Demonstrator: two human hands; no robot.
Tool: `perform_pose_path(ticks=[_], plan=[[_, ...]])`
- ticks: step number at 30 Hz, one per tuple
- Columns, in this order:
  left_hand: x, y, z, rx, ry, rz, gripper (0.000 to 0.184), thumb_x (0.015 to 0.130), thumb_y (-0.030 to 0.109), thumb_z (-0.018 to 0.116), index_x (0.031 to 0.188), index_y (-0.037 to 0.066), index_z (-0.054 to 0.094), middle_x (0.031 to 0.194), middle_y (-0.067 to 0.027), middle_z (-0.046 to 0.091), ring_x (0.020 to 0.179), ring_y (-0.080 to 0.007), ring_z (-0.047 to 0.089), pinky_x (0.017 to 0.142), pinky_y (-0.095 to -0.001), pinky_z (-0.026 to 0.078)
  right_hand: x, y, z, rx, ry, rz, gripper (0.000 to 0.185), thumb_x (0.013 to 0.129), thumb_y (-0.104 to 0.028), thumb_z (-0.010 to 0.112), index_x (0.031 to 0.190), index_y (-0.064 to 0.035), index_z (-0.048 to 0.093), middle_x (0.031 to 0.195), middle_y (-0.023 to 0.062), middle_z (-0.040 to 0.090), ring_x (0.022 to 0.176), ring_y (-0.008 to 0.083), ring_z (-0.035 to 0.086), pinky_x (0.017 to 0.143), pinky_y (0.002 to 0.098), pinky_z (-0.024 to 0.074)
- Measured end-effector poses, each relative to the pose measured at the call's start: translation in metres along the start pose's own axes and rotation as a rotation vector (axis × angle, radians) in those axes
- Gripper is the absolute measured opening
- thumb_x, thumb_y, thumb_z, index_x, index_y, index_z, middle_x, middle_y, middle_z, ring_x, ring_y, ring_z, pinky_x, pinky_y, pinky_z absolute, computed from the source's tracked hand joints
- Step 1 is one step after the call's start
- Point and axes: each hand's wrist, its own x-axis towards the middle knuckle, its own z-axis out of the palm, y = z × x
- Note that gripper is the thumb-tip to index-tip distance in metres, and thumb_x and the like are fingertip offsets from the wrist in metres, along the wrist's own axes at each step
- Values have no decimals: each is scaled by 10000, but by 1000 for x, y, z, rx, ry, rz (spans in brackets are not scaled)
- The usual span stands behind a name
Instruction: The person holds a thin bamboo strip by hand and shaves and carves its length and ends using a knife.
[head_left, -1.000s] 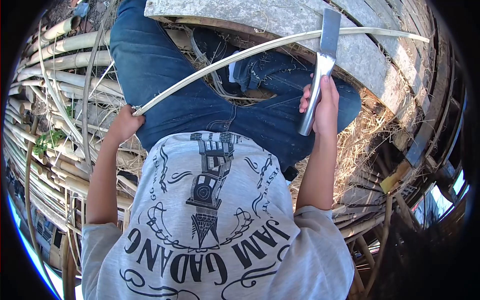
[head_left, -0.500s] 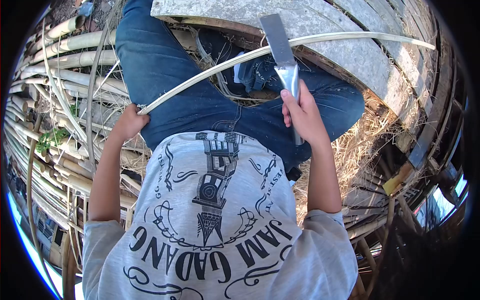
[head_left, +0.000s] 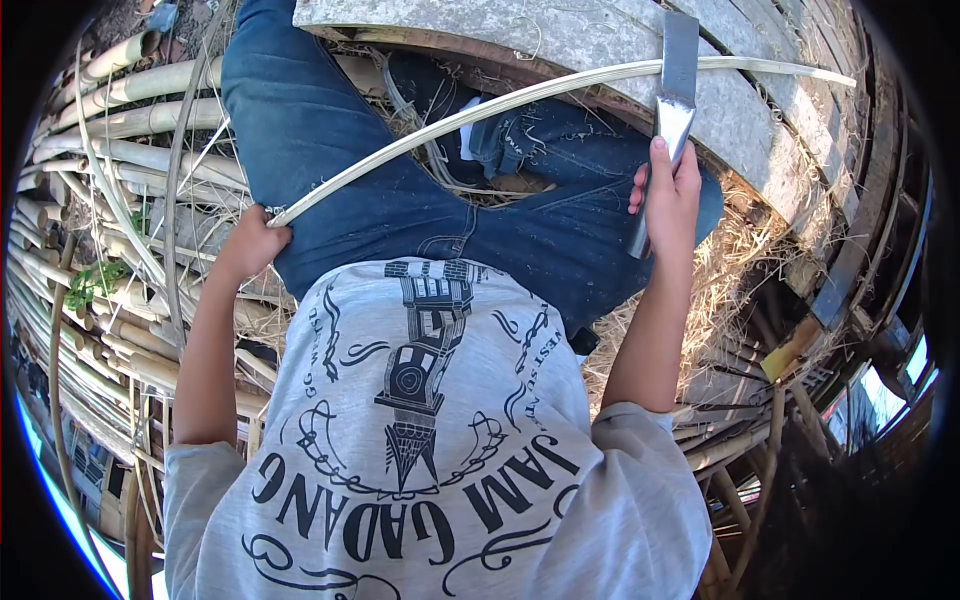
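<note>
A long pale bamboo strip arches across my lap from left to right. Its near end sits in my left hand, closed around it beside my left thigh. My right hand grips the metal handle of a machete-like knife with a broad, square-ended blade. The blade points away from me and crosses the strip toward its far right part; whether the edge bites into it I cannot tell. The strip's far end reaches over a grey board.
Stacked bamboo poles lie on my left, with a small green plant among them. Straw shavings cover the ground to my right. A worn wooden platform stands in front of my folded legs.
My right hand has moved the knife to the right and slightly away from me, along the strip toward its far end. My left hand keeps its hold, nearly still.
</note>
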Motion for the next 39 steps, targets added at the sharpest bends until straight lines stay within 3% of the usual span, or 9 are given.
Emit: perform_pose_path(ticks=[4,6,8,9,15,18,20,26,39], plan=[[-6,7,-2,-5,11,5,535,720,273,617,1065,-130,549,1020,-299,627,977,-387,626,862,-399,474,-16,-15,19,-66,-89,27,286,988,-309,527,982,-32,457,618,44,517,442,81,500,388,251,407],[-9,11,-3,-12,17,-12,540,720,273,614,1068,-134,550,1026,-298,628,979,-386,626,867,-394,474,-27,-17,27,-162,-325,35,289,977,-299,544,1004,-24,460,664,132,586,510,225,616,464,337,460],[-8,12,-4,-15,8,-12,544,720,274,615,1073,-136,551,1026,-299,628,981,-384,627,868,-394,474,-41,4,57,-204,-314,-155,288,961,-281,558,1008,-15,457,747,233,626,698,424,660,591,434,491],[-7,11,-4,-18,-3,-16,549,720,275,615,1077,-137,552,1026,-300,629,983,-383,628,868,-394,474,-48,-2,65,-154,-334,-104,282,952,-260,560,1021,-8,453,796,286,621,846,521,603,682,486,484],[-13,16,-9,-19,-6,-3,550,727,269,619,1079,-149,557,1011,-300,633,986,-370,631,867,-399,474,-38,-6,54,-223,-261,-174,291,940,-287,584,973,-6,518,752,229,629,763,449,639,656,447,489],[-22,19,-19,8,-9,-40,535,739,268,624,1060,-156,564,1002,-293,642,978,-361,637,862,-398,478,-20,-7,26,-115,-97,-35,280,963,-304,568,954,-28,517,602,89,563,489,192,581,469,329,442],[-33,41,-33,-21,-93,-43,533,750,281,636,1062,-147,571,998,-281,651,970,-353,644,868,-397,478,-8,-4,9,-105,2,-12,285,973,-304,555,915,-31,500,576,38,525,434,94,498,390,273,385],[-26,81,-30,16,-159,7,599,770,361,662,1116,-119,570,1031,-253,650,985,-308,636,875,-359,474,-19,-7,27,-104,-30,-24,292,972,-269,548,949,-7,421,581,111,554,438,178,574,402,337,444],[-20,89,-29,-7,-185,44,605,765,353,651,1115,-134,564,1013,-249,650,960,-298,637,857,-349,480,1,-2,-4,-3,-99,11,269,964,-290,564,929,-38,476,568,36,503,416,99,503,371,256,408]])
